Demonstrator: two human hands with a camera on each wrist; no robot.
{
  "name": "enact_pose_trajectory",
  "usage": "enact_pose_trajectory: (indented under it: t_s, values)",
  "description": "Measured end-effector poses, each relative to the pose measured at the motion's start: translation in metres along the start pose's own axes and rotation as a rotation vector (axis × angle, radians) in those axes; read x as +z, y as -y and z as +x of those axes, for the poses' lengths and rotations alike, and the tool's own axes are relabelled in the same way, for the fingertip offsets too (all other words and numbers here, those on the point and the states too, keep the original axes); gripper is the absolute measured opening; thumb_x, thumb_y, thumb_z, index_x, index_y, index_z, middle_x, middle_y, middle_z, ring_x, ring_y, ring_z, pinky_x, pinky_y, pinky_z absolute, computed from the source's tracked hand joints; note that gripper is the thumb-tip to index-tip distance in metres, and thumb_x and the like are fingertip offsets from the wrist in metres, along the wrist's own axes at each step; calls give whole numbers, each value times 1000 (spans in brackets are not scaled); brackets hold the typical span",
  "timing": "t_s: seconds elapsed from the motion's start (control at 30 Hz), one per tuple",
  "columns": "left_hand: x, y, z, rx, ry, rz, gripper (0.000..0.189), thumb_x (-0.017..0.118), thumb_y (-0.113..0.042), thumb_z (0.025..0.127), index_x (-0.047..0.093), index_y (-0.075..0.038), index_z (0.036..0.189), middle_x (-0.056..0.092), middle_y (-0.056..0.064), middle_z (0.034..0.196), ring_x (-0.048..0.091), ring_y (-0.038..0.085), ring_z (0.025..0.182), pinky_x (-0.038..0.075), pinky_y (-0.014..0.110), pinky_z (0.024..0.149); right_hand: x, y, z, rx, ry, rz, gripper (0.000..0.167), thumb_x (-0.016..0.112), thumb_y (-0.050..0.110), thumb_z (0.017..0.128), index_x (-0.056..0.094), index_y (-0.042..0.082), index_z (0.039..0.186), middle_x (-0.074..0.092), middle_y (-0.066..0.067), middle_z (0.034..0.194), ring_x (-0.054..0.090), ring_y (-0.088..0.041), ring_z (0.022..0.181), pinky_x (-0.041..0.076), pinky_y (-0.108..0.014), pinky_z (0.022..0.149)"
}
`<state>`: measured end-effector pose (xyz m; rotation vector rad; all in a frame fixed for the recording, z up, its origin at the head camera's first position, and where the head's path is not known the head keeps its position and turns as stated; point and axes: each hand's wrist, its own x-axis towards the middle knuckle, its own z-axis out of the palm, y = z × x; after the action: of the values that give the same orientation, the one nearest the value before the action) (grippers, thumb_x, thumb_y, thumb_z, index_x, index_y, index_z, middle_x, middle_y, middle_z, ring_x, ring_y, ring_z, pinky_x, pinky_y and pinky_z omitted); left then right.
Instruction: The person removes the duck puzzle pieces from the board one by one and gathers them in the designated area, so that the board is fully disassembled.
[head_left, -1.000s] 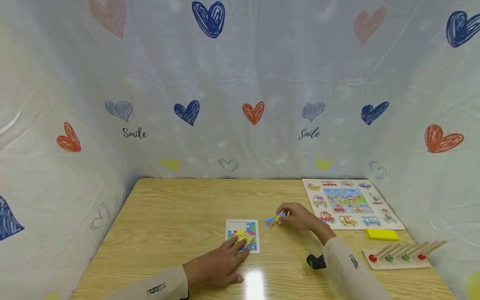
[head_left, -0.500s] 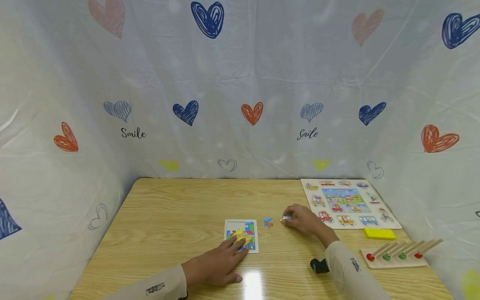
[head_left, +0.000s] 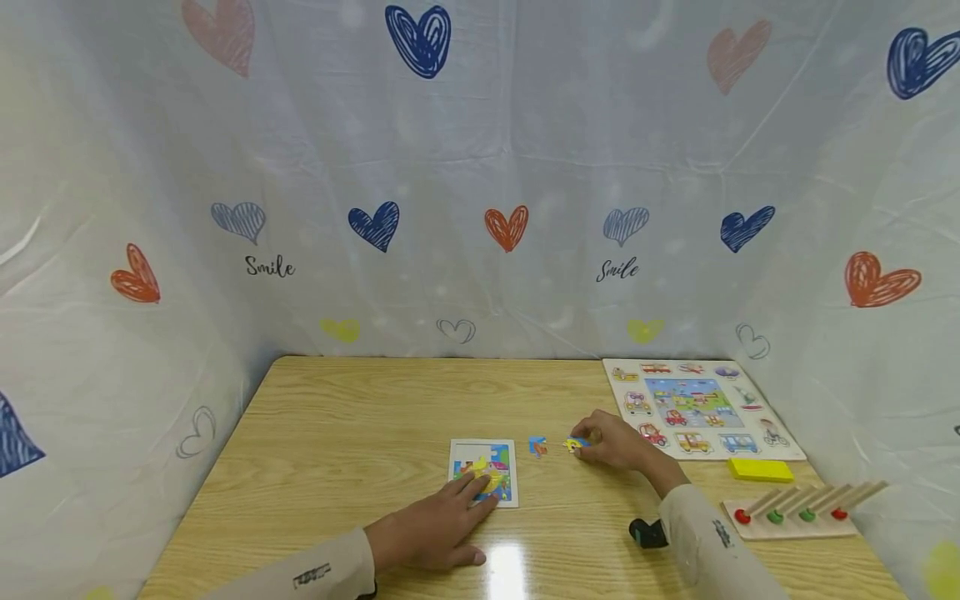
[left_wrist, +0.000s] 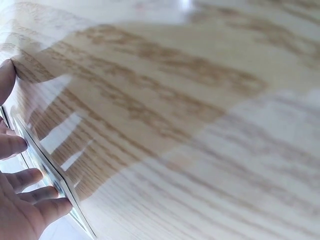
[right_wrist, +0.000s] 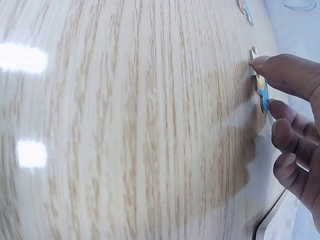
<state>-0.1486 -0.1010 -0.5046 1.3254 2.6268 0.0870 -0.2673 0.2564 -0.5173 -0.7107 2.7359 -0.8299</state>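
A small white-framed jigsaw puzzle (head_left: 472, 452) with a yellow figure lies mid-table; bare spots show at its upper left. My left hand (head_left: 438, 521) rests on its lower part with fingers outstretched, covering some of the picture. In the left wrist view, fingertips (left_wrist: 65, 206) lie over the edge of the puzzle board (left_wrist: 56, 172). To the right, my right hand (head_left: 611, 442) pinches a blue and yellow puzzle piece (head_left: 575, 444) between thumb and finger, close over the table. The right wrist view shows this puzzle piece (right_wrist: 261, 85) edge-on. Another blue and orange piece (head_left: 537, 447) lies between it and the puzzle.
A large vehicle puzzle board (head_left: 693, 404) lies at the back right. In front of it are a yellow block (head_left: 761, 470) and a wooden peg stand (head_left: 791, 518) with red and green beads. A heart-printed curtain (head_left: 480, 167) surrounds the table (head_left: 360, 433).
My right hand has drawn its piece rightward, away from the blue and orange piece, and now shows more of the piece's yellow face. My left hand stays on the puzzle.
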Motion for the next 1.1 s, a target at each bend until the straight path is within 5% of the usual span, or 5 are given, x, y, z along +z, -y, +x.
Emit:
enact_pose_trajectory:
  t_s: [0.27,1.1]
  values:
    - [2,1,2,7,-26,82,74,45,-60,101,36,-10,155,34,17,160,40,38,143,44,50,110,-1,-1,1,-31,5,14,28,75,28,92,74,11,113,61,-2,104,55,-17,94,45,-30,78]
    - [2,3,2,-10,2,53,76,44,-61,100,33,-12,157,31,16,162,39,38,145,45,52,108,3,7,6,-64,12,5,25,75,29,92,75,13,111,61,0,98,48,-13,81,40,-25,70]
